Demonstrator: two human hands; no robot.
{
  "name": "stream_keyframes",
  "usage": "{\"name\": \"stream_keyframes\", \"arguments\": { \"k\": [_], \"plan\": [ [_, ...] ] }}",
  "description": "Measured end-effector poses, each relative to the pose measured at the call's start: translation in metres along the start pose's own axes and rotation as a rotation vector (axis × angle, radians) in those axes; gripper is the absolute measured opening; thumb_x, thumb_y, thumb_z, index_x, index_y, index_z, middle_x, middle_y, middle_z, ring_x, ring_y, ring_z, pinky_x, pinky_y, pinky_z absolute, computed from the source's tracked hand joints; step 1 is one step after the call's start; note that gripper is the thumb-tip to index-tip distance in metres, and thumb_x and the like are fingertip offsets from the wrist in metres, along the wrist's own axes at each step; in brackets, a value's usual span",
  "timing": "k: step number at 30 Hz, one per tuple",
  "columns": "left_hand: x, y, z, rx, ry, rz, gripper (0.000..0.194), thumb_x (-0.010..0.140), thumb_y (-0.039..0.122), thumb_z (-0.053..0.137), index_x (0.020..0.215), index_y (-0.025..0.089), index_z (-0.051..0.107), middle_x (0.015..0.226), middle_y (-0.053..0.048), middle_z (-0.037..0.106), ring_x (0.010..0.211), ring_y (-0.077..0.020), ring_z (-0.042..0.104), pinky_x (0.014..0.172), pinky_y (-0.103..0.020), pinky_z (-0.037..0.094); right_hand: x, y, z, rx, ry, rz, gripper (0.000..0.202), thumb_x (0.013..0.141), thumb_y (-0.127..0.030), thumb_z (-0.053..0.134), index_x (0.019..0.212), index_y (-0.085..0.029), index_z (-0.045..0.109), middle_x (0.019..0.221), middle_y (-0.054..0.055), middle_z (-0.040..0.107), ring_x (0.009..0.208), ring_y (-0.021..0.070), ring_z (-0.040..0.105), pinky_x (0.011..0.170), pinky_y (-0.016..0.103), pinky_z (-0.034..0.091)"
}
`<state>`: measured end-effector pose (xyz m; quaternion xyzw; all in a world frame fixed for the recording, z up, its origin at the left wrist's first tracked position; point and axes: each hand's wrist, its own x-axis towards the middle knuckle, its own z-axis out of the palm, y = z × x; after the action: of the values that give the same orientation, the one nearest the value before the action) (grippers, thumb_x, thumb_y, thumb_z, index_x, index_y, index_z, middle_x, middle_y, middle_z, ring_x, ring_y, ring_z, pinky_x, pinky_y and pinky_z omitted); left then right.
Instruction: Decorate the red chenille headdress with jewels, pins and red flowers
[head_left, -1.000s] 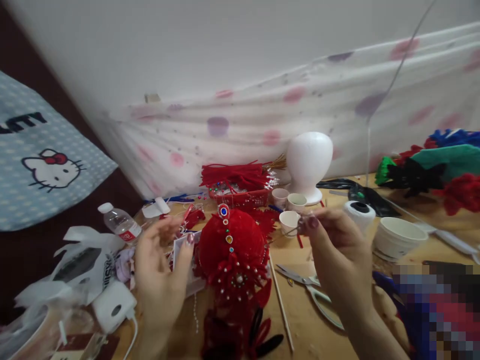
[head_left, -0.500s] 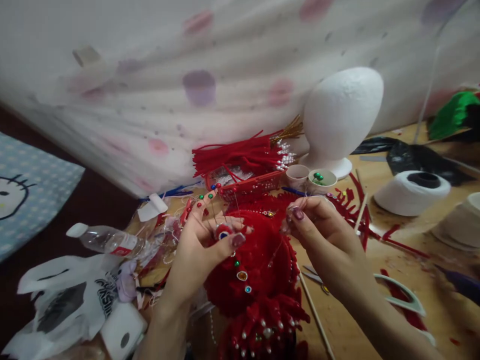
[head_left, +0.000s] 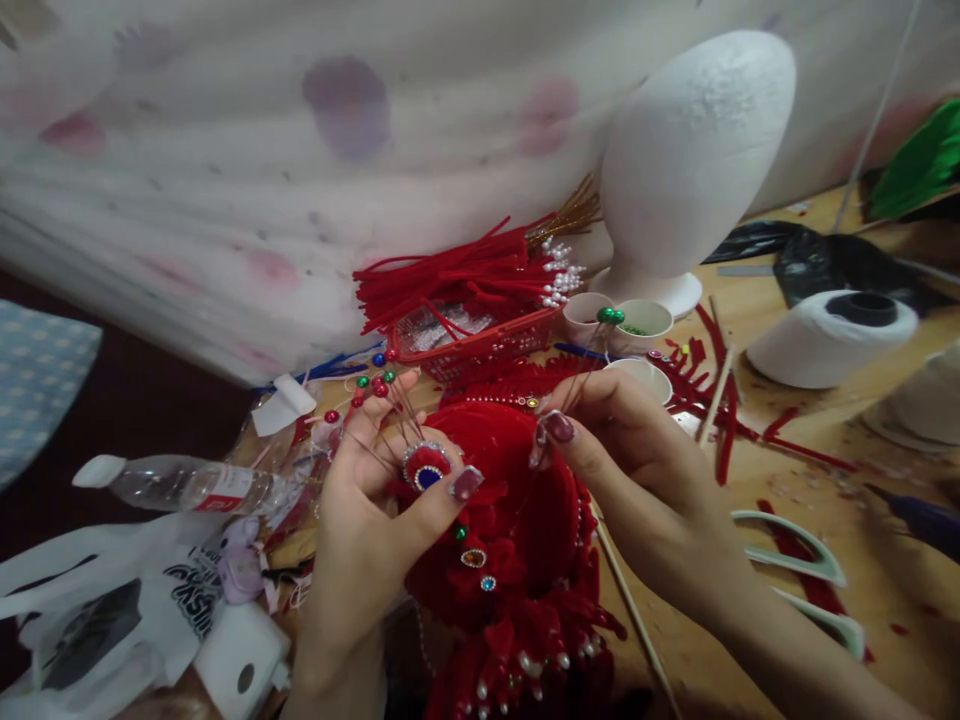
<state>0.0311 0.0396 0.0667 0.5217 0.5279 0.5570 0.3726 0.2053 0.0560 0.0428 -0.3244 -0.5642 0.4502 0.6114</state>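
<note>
My left hand pinches a round jewelled ornament with a blue stone and a red surround. Thin wires fan out of it, tipped with red, green and blue beads. Between the thumb and fingers of my right hand are fine wires, with green beads at their upper ends. Under both hands lies a red velvet headpiece, trimmed with pearls, an orange gem and a light blue gem.
Behind are a red basket with red stems, small cups and a white foam head. A thread cone and scissors lie right; a bottle and plastic bag lie left.
The view has shifted, with the background now higher. My right hand has moved a little left, and green beads now stand above it. The jewelled ornament in my left hand shows more fully.
</note>
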Motion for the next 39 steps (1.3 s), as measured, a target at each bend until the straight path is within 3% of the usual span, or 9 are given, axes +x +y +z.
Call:
{"name": "stream_keyframes", "arguments": {
  "k": [6, 11, 21, 28, 33, 39],
  "plan": [
    [-0.003, 0.0, 0.001, -0.038, -0.01, 0.007, 0.063, 0.068, 0.027, 0.086, 0.124, 0.022, 0.057, 0.068, 0.008, 0.067, 0.061, -0.0098, 0.063, 0.063, -0.02, 0.054, -0.004, -0.001, 0.004, -0.015, -0.017, 0.01, 0.007, 0.096, -0.017, 0.053, 0.094, -0.021, 0.058, 0.081, -0.001, 0.059, 0.071, 0.0099, 0.056, 0.063, 0.018, 0.05],
    [-0.005, 0.004, 0.001, -0.09, -0.041, -0.063, 0.058, 0.07, 0.025, 0.084, 0.122, 0.023, 0.057, 0.071, 0.007, 0.065, 0.065, -0.0097, 0.065, 0.067, -0.019, 0.055, -0.008, 0.0, 0.007, -0.073, -0.035, 0.008, 0.005, 0.095, -0.017, 0.055, 0.096, -0.021, 0.058, 0.085, 0.0, 0.061, 0.075, 0.0115, 0.058, 0.066, 0.021, 0.052],
    [-0.004, 0.0, 0.0, -0.057, -0.031, -0.047, 0.056, 0.071, 0.028, 0.084, 0.122, 0.023, 0.06, 0.093, 0.001, 0.07, 0.077, -0.0122, 0.068, 0.077, -0.024, 0.058, -0.005, -0.001, 0.007, -0.129, -0.1, -0.036, 0.005, 0.095, -0.017, 0.056, 0.091, -0.02, 0.057, 0.08, -0.002, 0.059, 0.069, 0.0098, 0.055, 0.061, 0.021, 0.047],
    [-0.005, 0.001, 0.0, -0.087, -0.07, -0.089, 0.052, 0.076, 0.03, 0.081, 0.123, 0.026, 0.059, 0.09, 0.002, 0.072, 0.077, -0.0124, 0.07, 0.073, -0.022, 0.059, 0.001, -0.005, 0.006, -0.078, -0.211, 0.001, 0.007, 0.094, -0.018, 0.056, 0.087, -0.018, 0.057, 0.075, -0.003, 0.058, 0.067, 0.0092, 0.053, 0.059, 0.021, 0.045],
    [-0.003, 0.0, 0.001, -0.083, -0.048, -0.083, 0.053, 0.073, 0.033, 0.083, 0.121, 0.025, 0.061, 0.081, 0.003, 0.07, 0.071, -0.0104, 0.069, 0.066, -0.017, 0.056, 0.001, 0.0, 0.008, -0.031, -0.149, -0.043, 0.003, 0.093, -0.017, 0.059, 0.09, -0.018, 0.06, 0.08, -0.003, 0.061, 0.072, 0.009, 0.057, 0.065, 0.021, 0.047],
    [-0.004, 0.006, 0.005, -0.124, -0.012, -0.125, 0.056, 0.068, 0.034, 0.086, 0.117, 0.022, 0.062, 0.082, 0.003, 0.071, 0.064, -0.0097, 0.069, 0.062, -0.017, 0.056, 0.008, -0.002, 0.0, 0.082, -0.3, 0.131, 0.007, 0.087, -0.021, 0.068, 0.085, -0.014, 0.066, 0.079, -0.001, 0.065, 0.07, 0.0096, 0.057, 0.063, 0.021, 0.046]
  ]
}}
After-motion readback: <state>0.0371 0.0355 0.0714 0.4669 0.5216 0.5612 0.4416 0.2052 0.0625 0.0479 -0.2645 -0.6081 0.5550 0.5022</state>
